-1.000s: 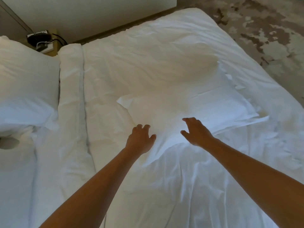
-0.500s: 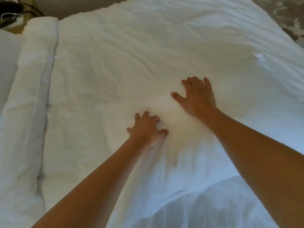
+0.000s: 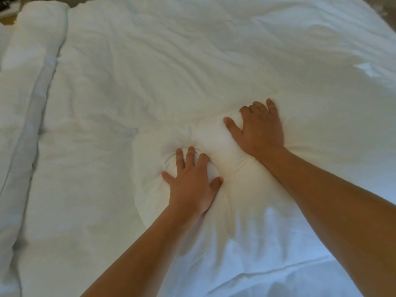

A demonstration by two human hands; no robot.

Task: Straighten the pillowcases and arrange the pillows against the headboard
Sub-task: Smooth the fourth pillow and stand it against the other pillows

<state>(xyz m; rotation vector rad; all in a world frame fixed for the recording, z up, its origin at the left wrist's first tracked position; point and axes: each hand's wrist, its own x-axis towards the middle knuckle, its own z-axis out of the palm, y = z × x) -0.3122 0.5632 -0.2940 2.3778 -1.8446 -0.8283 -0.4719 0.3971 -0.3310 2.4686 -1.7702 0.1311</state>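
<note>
A white pillow (image 3: 317, 168) lies across the middle of the white bed (image 3: 171, 61). Both my arms reach out over it. My left hand (image 3: 192, 183) presses down into the pillow's left part; its fingers dig in and bunch the pillowcase into a dimple. My right hand (image 3: 259, 131) lies farther out and to the right, palm down on the pillow, thumb spread, fingers curled over its far edge. Between the two hands the stuffing bulges up. The pillow's near side runs under my forearms.
A rolled fold of white duvet (image 3: 38, 65) runs along the bed's left side, with more white bedding beyond it. A sliver of a nightstand (image 3: 6, 20) shows at the top left, and patterned carpet (image 3: 383, 11) at the top right.
My hands came down from hovering over the pillow and now press into it. The left fingers dug in deeper, the right hand slid to the far edge, and the view moved closer.
</note>
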